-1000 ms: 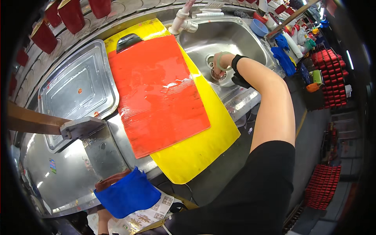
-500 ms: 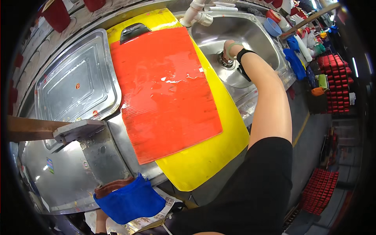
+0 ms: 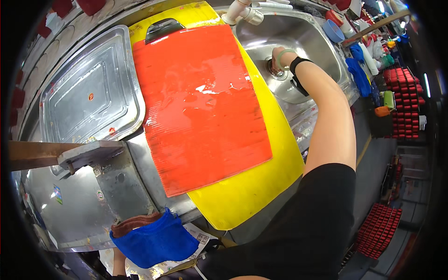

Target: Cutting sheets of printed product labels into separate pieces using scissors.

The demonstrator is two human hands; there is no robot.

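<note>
My right hand [image 3: 278, 58] reaches down into the steel sink [image 3: 322, 56], at the round metal drain [image 3: 278, 74]. Its fingers are bunched and bent into the drain opening, and what they grip is hidden. A pale green bangle [image 3: 282, 59] and a black wristband [image 3: 298, 74] circle that wrist. My left hand [image 3: 118, 256] shows only as a bit of skin at the lower left, beside a blue cloth [image 3: 154, 240]; its fingers are hidden. A wet red board [image 3: 205, 112] lies on a larger yellow board [image 3: 247, 200] left of the sink.
A steel tray [image 3: 88, 88] stands left of the boards, with a black curved piece [image 3: 163, 29] at their far edge. A pale pipe [image 3: 238, 11] rises behind the sink. A wooden bar [image 3: 42, 155] juts in from the left. A blue bowl [image 3: 332, 31] sits beyond the sink.
The view has shifted slightly, so the sink and my right arm appear a little farther right. My right hand stays at the drain.
</note>
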